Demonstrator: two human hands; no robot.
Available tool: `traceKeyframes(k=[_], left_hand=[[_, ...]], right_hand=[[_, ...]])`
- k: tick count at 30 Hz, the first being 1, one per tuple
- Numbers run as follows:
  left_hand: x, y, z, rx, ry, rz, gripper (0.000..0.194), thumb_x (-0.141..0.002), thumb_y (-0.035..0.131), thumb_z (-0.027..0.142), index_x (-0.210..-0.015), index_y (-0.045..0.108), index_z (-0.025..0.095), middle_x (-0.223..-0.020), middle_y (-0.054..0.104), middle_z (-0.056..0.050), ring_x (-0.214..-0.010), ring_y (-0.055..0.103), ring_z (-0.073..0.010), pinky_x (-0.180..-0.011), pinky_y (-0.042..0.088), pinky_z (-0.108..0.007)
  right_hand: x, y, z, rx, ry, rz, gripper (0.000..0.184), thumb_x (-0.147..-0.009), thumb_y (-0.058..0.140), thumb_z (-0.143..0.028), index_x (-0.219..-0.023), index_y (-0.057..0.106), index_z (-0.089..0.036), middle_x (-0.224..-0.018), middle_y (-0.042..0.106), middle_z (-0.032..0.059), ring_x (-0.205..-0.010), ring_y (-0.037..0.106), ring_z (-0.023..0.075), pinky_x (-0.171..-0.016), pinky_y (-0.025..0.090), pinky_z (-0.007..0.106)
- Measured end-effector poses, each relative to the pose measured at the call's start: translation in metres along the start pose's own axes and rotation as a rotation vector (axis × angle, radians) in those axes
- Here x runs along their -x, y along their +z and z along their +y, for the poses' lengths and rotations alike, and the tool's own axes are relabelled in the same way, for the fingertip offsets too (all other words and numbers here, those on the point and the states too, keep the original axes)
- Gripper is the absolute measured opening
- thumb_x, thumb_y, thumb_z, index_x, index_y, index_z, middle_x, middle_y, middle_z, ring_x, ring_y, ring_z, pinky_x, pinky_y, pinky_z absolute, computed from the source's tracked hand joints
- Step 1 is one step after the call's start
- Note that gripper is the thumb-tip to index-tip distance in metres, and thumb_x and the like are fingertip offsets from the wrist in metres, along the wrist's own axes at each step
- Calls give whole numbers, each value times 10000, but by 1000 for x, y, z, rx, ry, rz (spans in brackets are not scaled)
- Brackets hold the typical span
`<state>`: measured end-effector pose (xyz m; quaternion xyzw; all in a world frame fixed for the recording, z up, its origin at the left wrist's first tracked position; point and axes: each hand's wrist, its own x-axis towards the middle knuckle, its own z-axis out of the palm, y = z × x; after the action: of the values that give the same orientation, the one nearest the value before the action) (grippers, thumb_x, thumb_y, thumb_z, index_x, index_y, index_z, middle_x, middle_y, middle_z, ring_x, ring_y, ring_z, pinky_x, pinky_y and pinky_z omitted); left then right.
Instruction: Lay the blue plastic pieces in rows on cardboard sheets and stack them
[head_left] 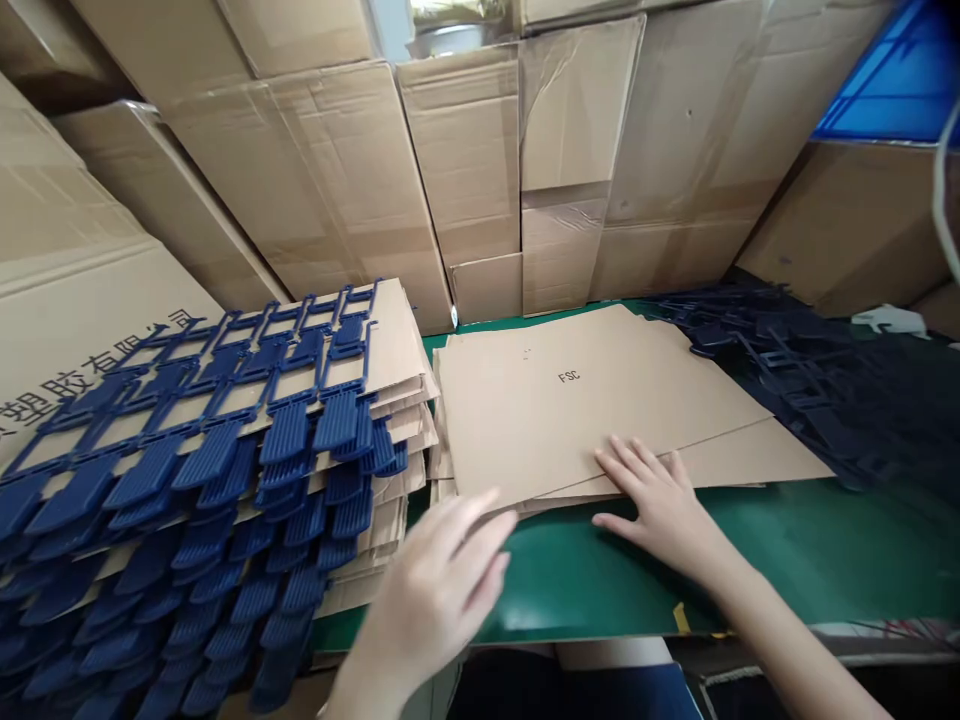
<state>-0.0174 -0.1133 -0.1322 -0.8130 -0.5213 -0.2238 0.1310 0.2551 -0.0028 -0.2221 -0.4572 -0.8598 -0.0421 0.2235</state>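
1. The sheet (540, 400), marked FSC, lies on top of a pile in the middle of the worktop (555, 580), set back from the near edge.
2. Its long axis runs roughly left to right; its near edge slants away from the person toward the right. A lower sheet (757, 455) juts out from under that edge.
3. The right hand (660, 500) is spread and grasps nothing: fingertips rest on the cardboard across the near edge, thumb apart.
4. The left hand (450, 580), fingers loosely bent, is at the sheet's near left corner; blur hides whether it pinches anything. It is the nearer hand to that corner, and the sheet lies ahead and to its right.
5. Blue parts (285, 435), layered with cardboard, fill the worktop's left end; dark parts (810, 390) heap toward its far right corner.
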Motion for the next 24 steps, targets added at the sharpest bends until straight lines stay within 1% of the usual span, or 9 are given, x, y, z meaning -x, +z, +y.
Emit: traceKeyframes(k=[3, 6, 8, 10, 12, 15, 18, 22, 24], left_hand=[[-40, 45, 23, 11, 52, -260, 534, -786, 538, 373, -1273, 400, 201, -1339, 409, -105, -1204, 402, -251, -950, 422, -425], [-54, 76, 21, -65, -45, -360, 709, -718, 591, 462, -1322, 330, 197, -1374, 350, -135, -1250, 321, -313, -949, 384, -512], [-50, 87, 15, -105, -74, -382, 668, -738, 567, 451, -1316, 343, 204, -1368, 365, -121, -1248, 330, -304, -950, 381, -509], [-43, 92, 10, -133, -69, -362, 576, -784, 517, 424, -1304, 366, 226, -1361, 383, -91, -1245, 343, -276, -963, 375, -488], [-37, 95, 7, -155, -66, -321, 518, -814, 475, 411, -1297, 376, 250, -1360, 389, -68, -1246, 345, -260, -971, 369, -475], [-34, 97, 6, -156, -53, -285, 498, -833, 426, 438, -1295, 380, 260, -1358, 393, -58, -1239, 356, -258, -967, 374, -466], [-34, 98, 6, -135, -51, -268, 486, -843, 401, 443, -1292, 387, 256, -1352, 401, -56, -1236, 360, -260, -960, 380, -464], [-34, 98, 7, -106, -83, -270, 476, -852, 386, 435, -1292, 387, 254, -1354, 398, -47, -1242, 351, -257, -967, 373, -464], [-34, 97, 7, -96, -99, -287, 477, -856, 371, 440, -1296, 379, 256, -1364, 385, -38, -1252, 336, -250, -980, 360, -460]], right_hand=[[3, 5, -9, 122, 13, -4, 558, -807, 457, -512, -1288, 419, -232, -1345, 357, 79, -1212, 325, 316, -941, 251, 560], [8, 8, -22, 138, 60, 33, 462, -842, 422, -452, -1234, 476, -216, -1324, 391, 59, -1196, 347, 293, -959, 254, 511], [13, 9, -29, 120, 61, 55, 423, -853, 414, -395, -1230, 472, -212, -1334, 378, 54, -1212, 328, 292, -975, 220, 516], [18, 11, -32, 68, 44, 73, 409, -859, 415, -344, -1246, 438, -216, -1339, 370, 58, -1229, 311, 285, -988, 177, 533], [20, 11, -31, -28, 48, 116, 384, -862, 417, -310, -1234, 424, -214, -1305, 413, 71, -1209, 353, 260, -999, 163, 532], [21, 10, -26, -211, 115, 268, 316, -849, 441, -261, -1160, 462, -210, -1160, 538, 74, -1087, 486, 213, -988, 257, 471], [21, 8, -22, -346, 180, 395, 239, -824, 435, -167, -1036, 535, -215, -1008, 602, 48, -965, 551, 181, -932, 364, 404], [21, 8, -19, -402, 183, 408, 237, -788, 390, -86, -804, 586, -218, -938, 612, 26, -920, 558, 174, -919, 381, 408], [21, 9, -18, -390, 157, 398, 226, -774, 405, -84, -763, 587, -218, -907, 617, 17, -910, 559, 180, -909, 380, 417]])
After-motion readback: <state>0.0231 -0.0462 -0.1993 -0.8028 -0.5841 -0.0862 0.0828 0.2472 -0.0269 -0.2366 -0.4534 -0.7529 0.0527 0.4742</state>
